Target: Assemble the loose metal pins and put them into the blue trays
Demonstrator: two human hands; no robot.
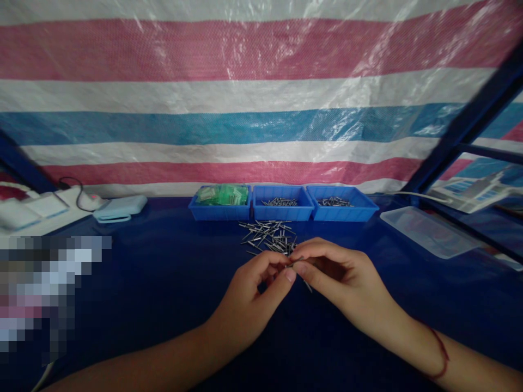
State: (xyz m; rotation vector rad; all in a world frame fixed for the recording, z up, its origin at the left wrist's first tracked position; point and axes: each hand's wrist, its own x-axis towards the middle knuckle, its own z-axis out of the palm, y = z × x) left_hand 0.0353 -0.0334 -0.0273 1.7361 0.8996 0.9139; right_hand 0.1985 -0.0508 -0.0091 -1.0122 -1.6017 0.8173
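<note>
My left hand (257, 286) and my right hand (347, 269) meet at the middle of the blue table. Between their fingertips is a thin metal pin (295, 263), pinched from both sides. A second slim metal piece (308, 286) shows just under my right thumb; whether that hand holds it or it lies on the table I cannot tell. Right behind the fingers lies a loose pile of metal pins (267, 235), partly hidden by my hands.
Three blue bins stand along the back: one with green packets (223, 194), two with metal pins (280, 202) (335, 201). A translucent lid (429, 231) lies at right. A light-blue case (120, 208) and a power strip (49, 209) are at left. Striped sheeting (245, 125) hangs behind.
</note>
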